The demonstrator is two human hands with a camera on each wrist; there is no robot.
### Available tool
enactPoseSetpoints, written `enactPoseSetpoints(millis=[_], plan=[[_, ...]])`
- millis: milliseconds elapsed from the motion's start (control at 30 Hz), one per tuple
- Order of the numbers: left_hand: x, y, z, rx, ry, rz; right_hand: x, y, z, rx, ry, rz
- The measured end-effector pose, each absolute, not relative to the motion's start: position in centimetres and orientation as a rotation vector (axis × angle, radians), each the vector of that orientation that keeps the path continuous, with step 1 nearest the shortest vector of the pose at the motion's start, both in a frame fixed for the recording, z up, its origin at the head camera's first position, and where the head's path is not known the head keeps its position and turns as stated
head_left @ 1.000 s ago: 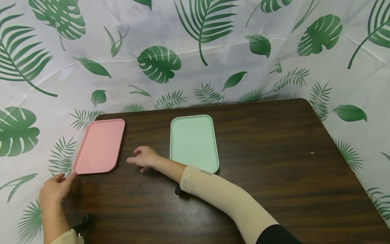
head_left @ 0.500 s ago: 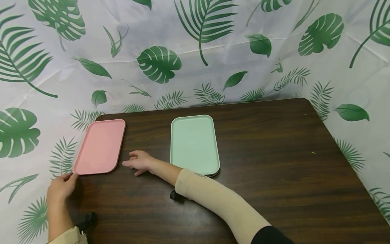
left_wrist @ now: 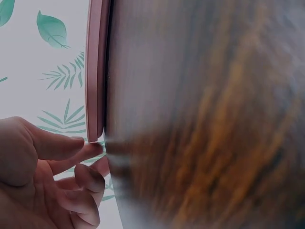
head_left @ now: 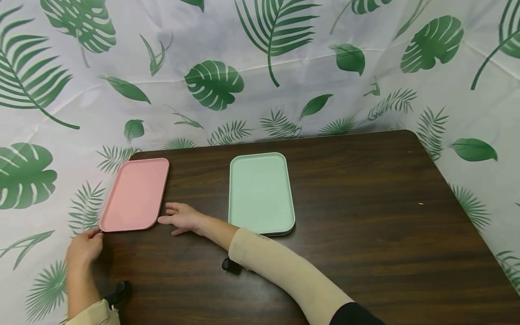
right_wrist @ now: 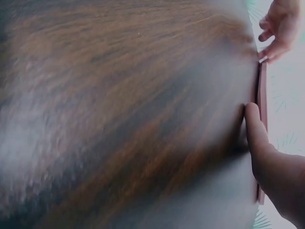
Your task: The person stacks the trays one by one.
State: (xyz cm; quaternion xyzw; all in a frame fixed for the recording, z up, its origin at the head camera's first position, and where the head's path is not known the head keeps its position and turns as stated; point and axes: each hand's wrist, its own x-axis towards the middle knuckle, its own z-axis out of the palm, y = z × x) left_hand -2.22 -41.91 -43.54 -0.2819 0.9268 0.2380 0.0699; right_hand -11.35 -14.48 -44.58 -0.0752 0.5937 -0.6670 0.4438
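Observation:
A pink tray (head_left: pixel 135 195) lies at the left end of the dark wooden table (head_left: pixel 365 216), its left side overhanging the table edge. My left hand (head_left: pixel 94 234) touches the tray's near left corner with its fingertips (left_wrist: pixel 89 150), the other fingers loosely curled below the pink rim (left_wrist: pixel 95 71). My right hand (head_left: pixel 164 216) lies flat on the table, fingers straight, and reaches the tray's near right corner. In the right wrist view one finger (right_wrist: pixel 252 125) presses against the tray's edge (right_wrist: pixel 262 90), with the left hand (right_wrist: pixel 281 24) beyond.
A mint green tray (head_left: pixel 261 193) lies in the middle of the table, just right of my right forearm. A leaf-print cloth (head_left: pixel 260 67) hangs behind and around the table. The right half of the table is bare wood.
My right hand has slid left across the table to the pink tray's near right corner. My left hand has moved up to its near left corner. Both trays have stayed put.

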Motion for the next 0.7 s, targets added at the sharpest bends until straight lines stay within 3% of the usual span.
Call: enactPoseSetpoints(millis=[700], plan=[[-3.2, -41.7, -43.8, -0.91, 2.904, 0.762, -11.5, -15.8, -45.8, -0.188, 1.315, -1.746]])
